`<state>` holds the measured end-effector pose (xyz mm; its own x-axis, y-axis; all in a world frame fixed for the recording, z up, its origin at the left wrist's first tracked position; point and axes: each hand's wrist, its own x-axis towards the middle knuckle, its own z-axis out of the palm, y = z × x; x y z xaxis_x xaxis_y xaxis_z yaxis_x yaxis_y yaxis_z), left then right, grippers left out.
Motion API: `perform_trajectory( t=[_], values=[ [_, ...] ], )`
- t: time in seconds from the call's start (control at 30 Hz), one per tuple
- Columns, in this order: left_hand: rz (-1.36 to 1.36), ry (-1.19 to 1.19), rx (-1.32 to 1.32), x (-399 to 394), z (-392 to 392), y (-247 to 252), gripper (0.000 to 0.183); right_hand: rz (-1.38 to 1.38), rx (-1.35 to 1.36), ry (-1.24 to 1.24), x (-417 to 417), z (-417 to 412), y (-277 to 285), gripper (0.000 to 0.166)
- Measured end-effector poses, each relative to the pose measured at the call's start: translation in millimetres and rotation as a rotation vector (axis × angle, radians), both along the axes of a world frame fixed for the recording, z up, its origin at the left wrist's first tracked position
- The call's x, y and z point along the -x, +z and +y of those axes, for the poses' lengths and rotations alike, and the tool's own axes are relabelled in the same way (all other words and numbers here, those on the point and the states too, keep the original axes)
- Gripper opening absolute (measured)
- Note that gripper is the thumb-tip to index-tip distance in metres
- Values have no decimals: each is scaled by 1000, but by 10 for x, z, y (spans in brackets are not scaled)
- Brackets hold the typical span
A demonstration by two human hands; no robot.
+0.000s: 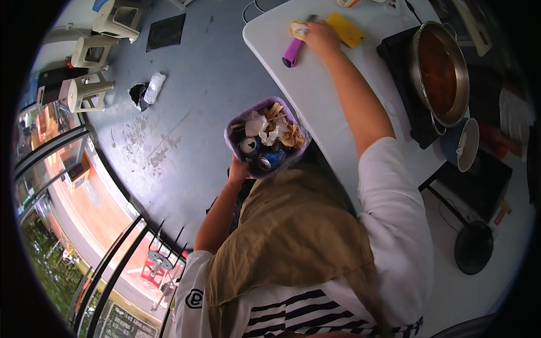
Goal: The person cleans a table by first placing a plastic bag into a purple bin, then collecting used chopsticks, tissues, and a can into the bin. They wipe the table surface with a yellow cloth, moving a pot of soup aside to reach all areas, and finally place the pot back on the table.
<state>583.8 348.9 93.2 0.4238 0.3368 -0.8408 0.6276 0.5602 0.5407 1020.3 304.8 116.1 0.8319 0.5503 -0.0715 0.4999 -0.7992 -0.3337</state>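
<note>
My left hand (239, 170) grips the near left side of a small waste bin (230, 134) lined with a thin purple bag, held beside the table's edge. Inside the bin are crumpled white tissues (264, 128), wooden chopsticks (275, 109) and drink cans (249, 145). Stretched over the white table, my right hand (322, 37) has its fingers closed on a small yellow-and-white item (299, 29), blurred, perhaps with tissue in it. Close to those fingers lies a purple-handled tool (292, 51), its middle partly covered. Just right of the hand is a flat yellow cloth or sponge (345, 30).
A wide metal pan of red liquid (439, 69) sits on a black cooker (395, 53) at the table's (338, 114) right. Beside it is a blue-and-white bowl (467, 145). Plastic stools (91, 91) line the far left; torn silvery packaging (148, 91) lies on the floor.
</note>
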Motion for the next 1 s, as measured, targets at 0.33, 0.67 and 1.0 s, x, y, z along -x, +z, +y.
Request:
perform_trajectory(
  t=[0.33,0.67,1.0],
  values=[
    [-48,50,62,-30,-36,20,56,132,-353,-252,345,-1048,264,25],
    [54,-106,64,-151,100,173,56,393,0,-384,690,-1275,537,23],
    [48,-207,69,-97,173,121,51,-208,-217,-209,366,-1071,-196,30]
  ],
)
